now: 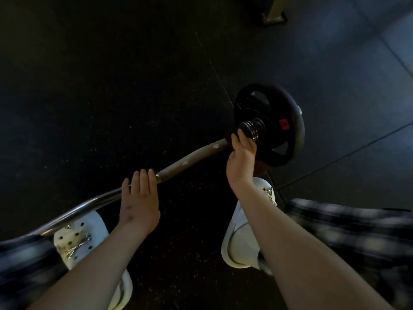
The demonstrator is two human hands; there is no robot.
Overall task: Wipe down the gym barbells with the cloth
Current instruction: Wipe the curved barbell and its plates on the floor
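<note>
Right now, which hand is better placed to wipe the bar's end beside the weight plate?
Right. The right hand grips the bar just beside the collar and weight plate, with what looks like a dark red cloth under it. The left hand rests further back on the bar's middle.

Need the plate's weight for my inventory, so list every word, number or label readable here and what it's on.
Red label on the black weight plate: carries a dark mark, too blurred to read.
Pale spots on the barbell: no letters, only marks.
No other text, brand or number can be read in this view.
</note>
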